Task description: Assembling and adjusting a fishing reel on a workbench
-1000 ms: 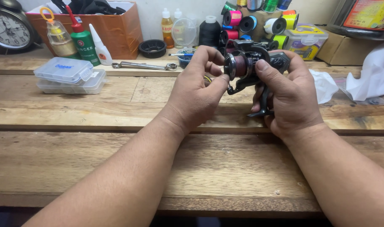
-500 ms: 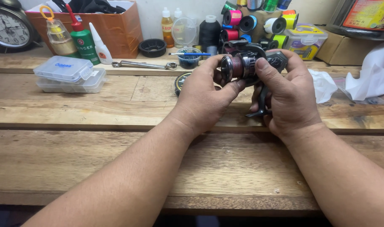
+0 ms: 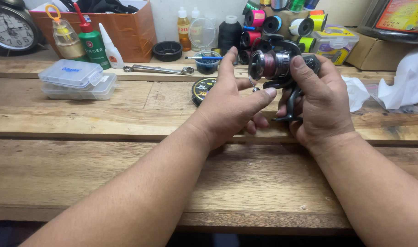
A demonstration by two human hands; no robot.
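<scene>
Black metal and plastic make up the spinning fishing reel (image 3: 278,66), whose silver-rimmed spool carries dark red line. It sits above the wooden workbench (image 3: 126,119), clamped in the right hand (image 3: 322,103), thumb over the spool and fingers wrapped round the stem. The left hand (image 3: 231,105) is loosely open just beside it, thumb tip at the thin wire bail, index finger raised. Just behind the left hand lies a round black line spool (image 3: 200,88). Beyond it stands a small clear cup (image 3: 206,64) of dark bits with a blue tool across it. Well left of the grip are two stacked clear plastic boxes (image 3: 75,80); their contents cannot be told. Far left, a brown cardboard box (image 3: 131,34) holds dark cloth.
</scene>
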